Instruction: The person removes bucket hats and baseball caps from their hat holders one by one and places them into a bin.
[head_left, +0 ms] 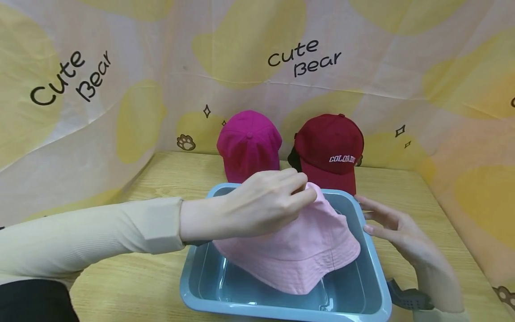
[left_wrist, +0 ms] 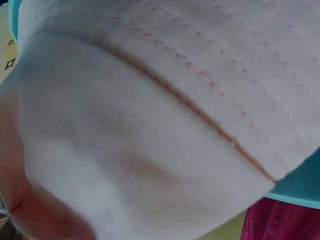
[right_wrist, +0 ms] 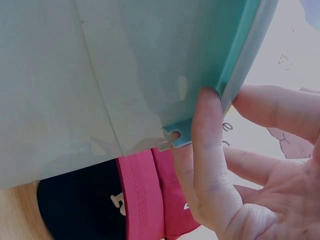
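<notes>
My left hand [head_left: 267, 203] grips a pink bucket hat [head_left: 306, 250] by the top of its crown, above a light blue plastic basin [head_left: 186, 286]. The hat's brim hangs down within the basin's outline; whether it touches the bottom I cannot tell. Close up in the left wrist view, the hat's fabric [left_wrist: 125, 130] and stitched brim fill most of the picture. At the basin's right side, my right hand [head_left: 396, 230] holds the rim. The right wrist view has the rim [right_wrist: 245, 60] between a fingertip and another digit.
Behind the basin stand a magenta baseball cap [head_left: 249, 143] and a dark red cap [head_left: 331, 143] with white lettering. Part of a black cap [right_wrist: 80, 200] shows beside the red one. A printed cloth [head_left: 241, 53] hangs behind the wooden table [head_left: 128, 281].
</notes>
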`<state>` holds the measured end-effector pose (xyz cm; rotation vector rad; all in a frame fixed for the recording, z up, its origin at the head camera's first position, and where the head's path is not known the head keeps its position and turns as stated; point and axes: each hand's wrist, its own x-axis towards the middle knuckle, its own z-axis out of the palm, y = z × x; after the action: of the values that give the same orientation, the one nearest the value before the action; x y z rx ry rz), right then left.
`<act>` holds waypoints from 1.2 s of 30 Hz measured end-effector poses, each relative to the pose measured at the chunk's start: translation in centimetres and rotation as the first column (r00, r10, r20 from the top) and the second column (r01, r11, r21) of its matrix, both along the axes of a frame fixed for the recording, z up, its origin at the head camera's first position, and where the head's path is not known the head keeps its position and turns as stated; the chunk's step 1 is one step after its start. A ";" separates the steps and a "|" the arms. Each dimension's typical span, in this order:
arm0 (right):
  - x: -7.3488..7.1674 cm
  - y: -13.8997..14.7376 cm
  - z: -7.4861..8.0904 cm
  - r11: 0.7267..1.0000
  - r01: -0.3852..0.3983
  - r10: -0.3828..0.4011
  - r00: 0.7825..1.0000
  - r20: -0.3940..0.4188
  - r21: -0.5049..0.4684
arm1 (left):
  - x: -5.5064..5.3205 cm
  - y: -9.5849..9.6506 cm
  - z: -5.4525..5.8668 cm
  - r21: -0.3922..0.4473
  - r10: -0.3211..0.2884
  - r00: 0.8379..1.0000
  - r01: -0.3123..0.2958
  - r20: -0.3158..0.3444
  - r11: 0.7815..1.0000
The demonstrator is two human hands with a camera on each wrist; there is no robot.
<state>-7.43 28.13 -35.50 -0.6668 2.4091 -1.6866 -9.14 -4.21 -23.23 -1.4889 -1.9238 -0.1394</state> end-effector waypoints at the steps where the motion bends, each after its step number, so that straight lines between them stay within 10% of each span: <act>1: 0.0 0.0 0.0 1.000 -0.001 0.001 1.000 0.001 -0.001 | 0.0 0.1 -0.1 -0.011 0.005 1.000 -0.005 0.010 1.000; 15: -0.3 0.2 -0.3 1.000 -0.010 0.010 1.000 -0.012 0.007 | 0.0 0.7 -1.4 -0.178 0.085 0.988 -0.061 0.128 0.982; 36: -0.2 0.4 -0.5 1.000 -0.023 0.022 1.000 -0.010 -0.015 | -0.1 2.0 -3.2 -0.423 0.090 0.970 0.015 0.226 0.906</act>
<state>-7.62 28.55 -35.96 -0.7036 2.3890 -1.6981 -9.28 -2.19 -26.44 -1.7783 -2.2829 0.1325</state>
